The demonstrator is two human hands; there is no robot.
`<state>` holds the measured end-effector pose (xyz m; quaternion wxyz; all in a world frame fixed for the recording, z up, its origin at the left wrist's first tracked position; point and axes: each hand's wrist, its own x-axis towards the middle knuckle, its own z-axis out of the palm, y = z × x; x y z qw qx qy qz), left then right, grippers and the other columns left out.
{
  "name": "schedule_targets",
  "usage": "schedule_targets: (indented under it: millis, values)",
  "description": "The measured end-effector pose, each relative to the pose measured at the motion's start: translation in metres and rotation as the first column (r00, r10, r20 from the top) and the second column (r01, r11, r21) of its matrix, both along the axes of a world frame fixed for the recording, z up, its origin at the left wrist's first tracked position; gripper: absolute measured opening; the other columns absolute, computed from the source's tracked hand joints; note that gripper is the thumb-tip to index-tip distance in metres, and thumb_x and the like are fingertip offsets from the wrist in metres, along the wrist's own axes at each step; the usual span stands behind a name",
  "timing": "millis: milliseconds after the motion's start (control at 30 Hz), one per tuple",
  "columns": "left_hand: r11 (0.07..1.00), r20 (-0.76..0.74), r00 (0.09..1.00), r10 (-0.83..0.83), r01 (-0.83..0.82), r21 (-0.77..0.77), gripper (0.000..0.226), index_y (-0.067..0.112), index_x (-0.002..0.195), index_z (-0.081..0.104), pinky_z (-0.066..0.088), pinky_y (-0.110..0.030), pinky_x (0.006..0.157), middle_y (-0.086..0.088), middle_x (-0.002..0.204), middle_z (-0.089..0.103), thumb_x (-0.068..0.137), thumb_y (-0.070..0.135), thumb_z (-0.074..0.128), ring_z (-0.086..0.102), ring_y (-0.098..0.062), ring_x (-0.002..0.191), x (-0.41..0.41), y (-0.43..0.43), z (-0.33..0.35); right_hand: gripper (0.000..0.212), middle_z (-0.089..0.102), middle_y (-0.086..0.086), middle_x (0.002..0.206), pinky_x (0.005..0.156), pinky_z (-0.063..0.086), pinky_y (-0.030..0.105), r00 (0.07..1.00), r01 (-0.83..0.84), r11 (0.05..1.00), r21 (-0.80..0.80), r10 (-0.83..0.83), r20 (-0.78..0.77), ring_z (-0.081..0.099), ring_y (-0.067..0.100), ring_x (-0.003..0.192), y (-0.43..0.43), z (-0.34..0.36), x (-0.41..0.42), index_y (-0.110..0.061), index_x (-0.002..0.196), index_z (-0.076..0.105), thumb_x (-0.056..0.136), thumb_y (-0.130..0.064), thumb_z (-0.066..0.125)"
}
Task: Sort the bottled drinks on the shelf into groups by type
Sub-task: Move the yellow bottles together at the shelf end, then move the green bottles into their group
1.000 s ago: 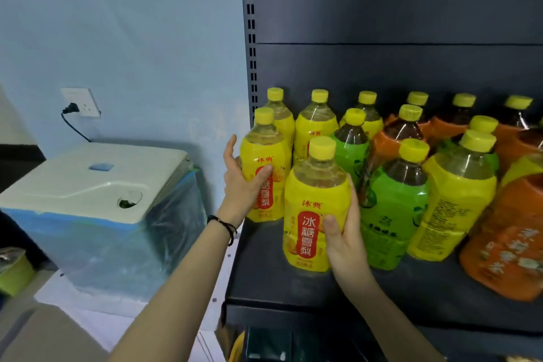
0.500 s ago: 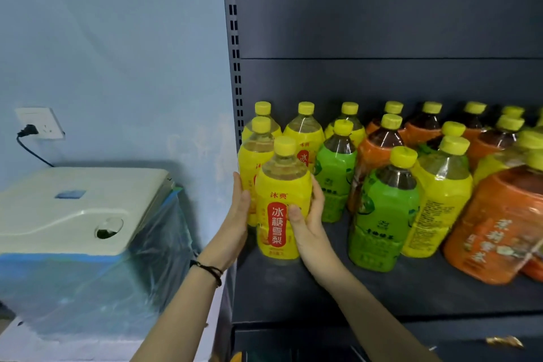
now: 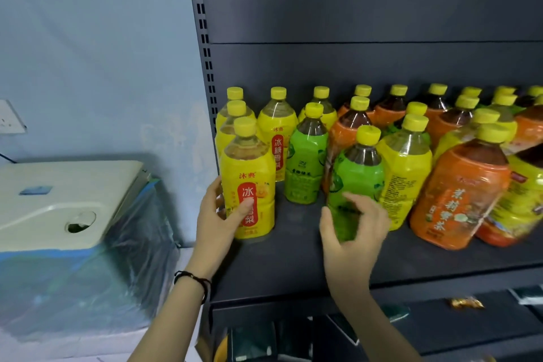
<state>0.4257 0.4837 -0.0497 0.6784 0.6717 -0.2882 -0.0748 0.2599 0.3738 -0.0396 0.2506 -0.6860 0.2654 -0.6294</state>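
A green-labelled tea bottle (image 3: 354,185) stands upright at the front of the dark shelf (image 3: 293,256), its long axis vertical, directly ahead of the right hand (image 3: 352,232). That hand, blurred, is spread with fingers curled toward the bottle's lower half; whether it already touches the label cannot be told. It is much the nearer hand to this bottle. To its left, the left hand (image 3: 217,217) rests its thumb and palm against the front yellow pear-drink bottle (image 3: 249,185), loosely cupping rather than clamping it, at the head of a yellow column by the shelf's left upright. A second green bottle (image 3: 305,159) stands between the two hands and farther back. Beyond the right hand, orange tea bottles (image 3: 461,194) and another yellow bottle (image 3: 405,167) crowd together, unsorted. Judging by the layout, the coming move is taking the green bottle toward its match. Left of the left hand sits a plastic-wrapped white appliance (image 3: 67,200).
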Motion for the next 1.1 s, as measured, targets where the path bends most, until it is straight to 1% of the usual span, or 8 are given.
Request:
schedule_targets:
  millis: [233, 367, 567, 667, 800, 933, 1033, 1100]
  values:
    - [0.994, -0.019, 0.995, 0.098, -0.098, -0.036, 0.065, 0.030, 0.131, 0.046, 0.051, -0.016, 0.081, 0.013, 0.122, 0.060, 0.072, 0.044, 0.071, 0.059, 0.007, 0.103, -0.017, -0.002, 0.002, 0.105, 0.037, 0.018, 0.134, 0.108, 0.027, 0.050, 0.983, 0.167, 0.960, 0.223, -0.144, -0.115, 0.034, 0.032, 0.125, -0.041, -0.003, 0.017, -0.008, 0.140, 0.028, 0.059, -0.038, 0.088]
    - [0.973, -0.017, 0.975, 0.221, -0.222, -0.059, 0.061, 0.023, 0.125, 0.051, 0.050, -0.022, 0.087, 0.012, 0.117, 0.060, 0.071, 0.043, 0.071, 0.057, 0.002, 0.107, -0.030, -0.004, 0.004, 0.103, 0.037, 0.001, 0.135, 0.114, 0.024, 0.047, 0.996, 0.053, 0.964, 0.260, -0.033, -0.081, 0.033, 0.019, 0.129, -0.049, -0.005, 0.012, -0.014, 0.142, 0.028, 0.060, -0.031, 0.088]
    - [0.854, 0.081, 0.863, 0.499, -0.474, -0.216, 0.027, 0.020, 0.104, 0.054, 0.050, -0.035, 0.081, 0.000, 0.105, 0.055, 0.084, 0.022, 0.071, 0.056, -0.003, 0.092, -0.075, -0.016, -0.003, 0.100, 0.038, -0.011, 0.138, 0.108, 0.041, 0.037, 0.866, -0.470, 0.813, 0.343, 0.501, -0.001, 0.040, 0.006, 0.131, -0.058, -0.003, -0.011, -0.035, 0.138, 0.024, 0.060, -0.027, 0.087]
    - [0.947, 0.153, 0.946, 0.286, -0.255, -0.198, 0.040, 0.024, 0.114, 0.055, 0.049, -0.027, 0.082, 0.004, 0.112, 0.058, 0.079, 0.039, 0.067, 0.057, -0.010, 0.102, -0.100, -0.025, -0.007, 0.093, 0.048, -0.003, 0.134, 0.096, 0.049, 0.023, 0.709, -0.652, 0.643, 0.402, 0.704, 0.023, 0.052, 0.004, 0.121, -0.061, 0.001, -0.018, -0.035, 0.130, 0.024, 0.065, -0.007, 0.084]
    - [0.993, 0.019, 0.998, -0.055, 0.056, -0.107, 0.078, 0.029, 0.136, 0.039, 0.043, -0.009, 0.088, 0.018, 0.130, 0.051, 0.067, 0.050, 0.067, 0.051, 0.009, 0.115, -0.103, -0.041, 0.003, 0.086, 0.058, 0.000, 0.130, 0.095, 0.050, 0.026, 0.523, -0.733, 0.466, 0.495, 0.852, -0.029, 0.056, 0.011, 0.120, -0.072, 0.003, -0.022, -0.041, 0.125, 0.030, 0.061, -0.023, 0.084]
    - [0.990, -0.039, 0.989, -0.139, 0.138, -0.039, 0.092, 0.029, 0.127, 0.046, 0.047, -0.011, 0.082, 0.013, 0.121, 0.060, 0.050, 0.072, 0.074, 0.059, 0.007, 0.106, -0.096, -0.046, 0.007, 0.090, 0.054, -0.005, 0.135, 0.103, 0.045, 0.027, 0.374, -0.770, 0.330, 0.546, 0.927, -0.033, 0.051, 0.009, 0.126, -0.075, 0.003, -0.020, -0.037, 0.134, 0.026, 0.064, -0.028, 0.081]
    - [0.997, -0.069, 0.996, -0.062, 0.058, -0.050, 0.094, 0.032, 0.109, 0.053, 0.049, -0.010, 0.073, 0.018, 0.098, 0.070, 0.032, 0.082, 0.072, 0.064, 0.008, 0.093, -0.096, -0.045, 0.009, 0.086, 0.047, -0.009, 0.142, 0.108, 0.038, 0.027, 0.335, -0.778, 0.320, 0.540, 0.939, -0.074, 0.045, 0.005, 0.131, -0.074, 0.001, -0.020, -0.040, 0.139, 0.028, 0.069, -0.037, 0.079]
    - [0.998, -0.076, 0.997, -0.007, 0.002, -0.055, 0.093, 0.032, 0.109, 0.055, 0.052, -0.015, 0.075, 0.021, 0.099, 0.071, 0.031, 0.080, 0.074, 0.065, 0.003, 0.095, -0.097, -0.043, 0.008, 0.072, 0.051, -0.012, 0.140, 0.107, 0.039, 0.027, 0.433, -0.771, 0.416, 0.482, 0.897, -0.082, 0.047, 0.005, 0.130, -0.074, 0.003, -0.026, -0.041, 0.135, 0.041, 0.073, -0.045, 0.076]
